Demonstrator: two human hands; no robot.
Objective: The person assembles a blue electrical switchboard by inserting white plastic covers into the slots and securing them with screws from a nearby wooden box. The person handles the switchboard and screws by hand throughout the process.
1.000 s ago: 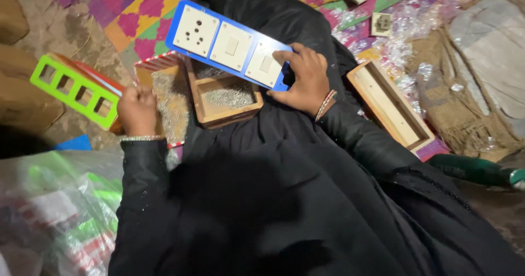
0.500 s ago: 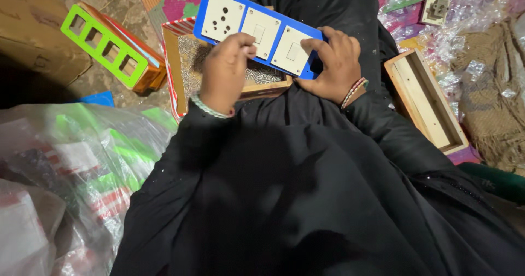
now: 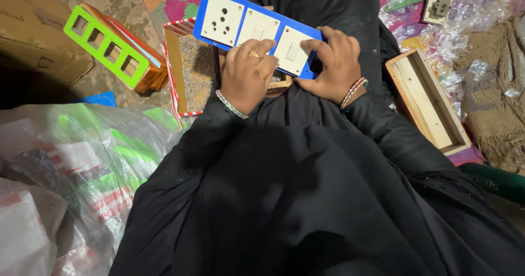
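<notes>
A blue switch plate (image 3: 206,9) with a white socket and two white switches lies tilted above my lap. My left hand (image 3: 247,74) grips its near edge under the middle switch, fingers curled onto the white face. My right hand (image 3: 334,64) holds the plate's right end, thumb and fingers around the last switch. Beneath the plate sits a small wooden box (image 3: 280,83), mostly hidden by my hands. Black sleeves and a black garment cover my arms and lap.
A green multi-slot frame (image 3: 105,44) rests on a wooden box at the left, beside a cardboard box (image 3: 38,41). A red-edged open carton of small screws (image 3: 188,68) lies next to my left hand. A long wooden box (image 3: 426,103) sits at the right; plastic bags (image 3: 71,172) lie lower left.
My left hand left the carton at the left and came up onto the switch plate. The plate has come closer to my lap, with both hands on it now.
</notes>
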